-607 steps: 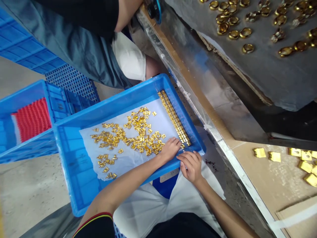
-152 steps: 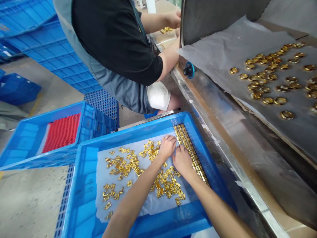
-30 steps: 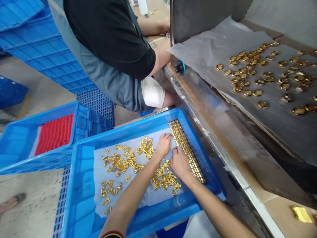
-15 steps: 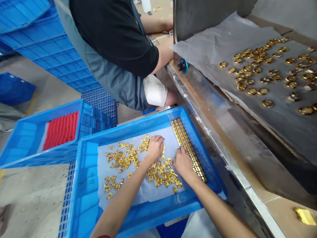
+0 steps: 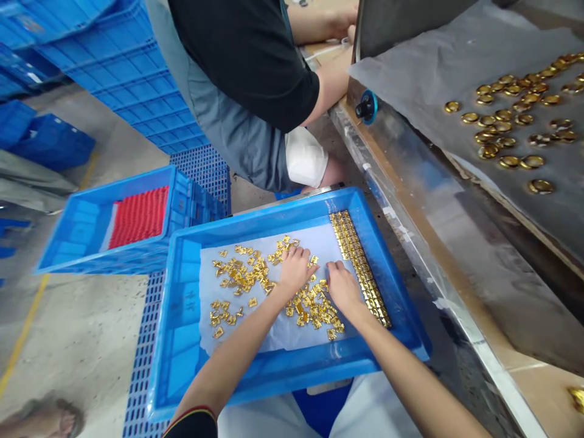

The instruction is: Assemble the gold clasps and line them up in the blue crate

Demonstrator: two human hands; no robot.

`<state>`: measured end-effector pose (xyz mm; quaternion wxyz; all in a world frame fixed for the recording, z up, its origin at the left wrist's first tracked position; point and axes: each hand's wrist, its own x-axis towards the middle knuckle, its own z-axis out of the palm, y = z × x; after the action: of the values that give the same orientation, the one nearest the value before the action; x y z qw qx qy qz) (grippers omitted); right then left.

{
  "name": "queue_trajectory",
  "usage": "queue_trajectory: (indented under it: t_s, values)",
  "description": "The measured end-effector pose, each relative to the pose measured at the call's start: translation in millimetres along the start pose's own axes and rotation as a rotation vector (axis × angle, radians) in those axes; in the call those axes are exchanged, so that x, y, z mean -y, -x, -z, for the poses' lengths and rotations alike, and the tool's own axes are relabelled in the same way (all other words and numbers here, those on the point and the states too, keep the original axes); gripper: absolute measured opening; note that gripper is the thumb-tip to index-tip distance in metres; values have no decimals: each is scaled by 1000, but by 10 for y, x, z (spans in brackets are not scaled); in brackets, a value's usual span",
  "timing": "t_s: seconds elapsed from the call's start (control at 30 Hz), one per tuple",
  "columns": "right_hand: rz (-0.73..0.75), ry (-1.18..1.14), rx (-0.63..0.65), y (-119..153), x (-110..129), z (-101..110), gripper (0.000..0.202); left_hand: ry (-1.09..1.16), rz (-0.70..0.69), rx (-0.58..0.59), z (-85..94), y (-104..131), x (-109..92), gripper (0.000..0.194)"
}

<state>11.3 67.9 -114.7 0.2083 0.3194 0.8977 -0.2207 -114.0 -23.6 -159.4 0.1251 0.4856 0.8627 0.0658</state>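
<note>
My left hand (image 5: 295, 267) rests over loose gold-coloured metal pieces (image 5: 244, 275), its thumb stretched out to the right, fingers apart and bent down. Close by on the right, my right hand (image 5: 344, 286) has its fingers bent together; whatever they may hold is hidden. The small, squarish pieces lie scattered on a white paper sheet (image 5: 269, 340) inside a blue plastic tray (image 5: 182, 371). Along the tray's right side, more gold pieces stand packed in neat rows (image 5: 360, 267), just right of my right hand.
A blue crate (image 5: 86, 213) of red pieces (image 5: 139, 218) stands at left. Beyond the tray sits a co-worker in a dark sleeve (image 5: 255, 67). At right, gold rings (image 5: 506, 131) lie on grey paper above a metal-edged bench (image 5: 410, 237) with a black-and-blue knob (image 5: 366, 107).
The view has shifted, so the tray appears farther right. My right hand has drawn slightly away from the packed rows toward my left hand. My left thumb now sticks out to the right.
</note>
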Motion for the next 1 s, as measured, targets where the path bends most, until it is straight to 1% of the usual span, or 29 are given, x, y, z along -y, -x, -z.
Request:
queue_trajectory:
  t_s: [0.13, 0.23, 0.3, 0.37, 0.5, 0.6, 0.7, 0.8, 0.83, 0.93, 1.0]
  values:
    - [126, 0, -28, -184, 50, 39, 47, -68, 55, 54, 21, 46, -118, 26]
    - [205, 8, -20, -306, 86, 42, 43, -58, 46, 80, 40, 82, -146, 21]
    - [213, 24, -5, -338, 94, 34, 37, -45, 37, 90, 45, 93, -149, 17]
    - [183, 45, 11, -316, 79, 27, 35, -34, 37, 94, 46, 96, -147, 14]
    - [41, 73, 33, -146, -9, 26, 39, -8, 62, 95, 33, 82, -183, 17]
    - [-94, 77, 52, 15, -97, 29, 40, 21, 82, 96, -7, 44, -289, 20]
    - [-179, 65, 65, 169, -174, 33, 36, 105, 99, 136, -43, 1, -402, 21]
    - [-205, 43, 68, 328, -233, 26, 30, 159, 90, 180, -27, -26, -423, 19]
    - [-208, 35, 69, 380, -251, 18, 30, 159, 71, 187, -11, -32, -406, 20]
    - [-203, 9, 86, 514, -295, -25, 31, 158, -18, 220, 32, -52, -339, 33]
    - [-171, -11, 102, 569, -310, -61, 29, 146, -70, 243, 32, -71, -319, 34]
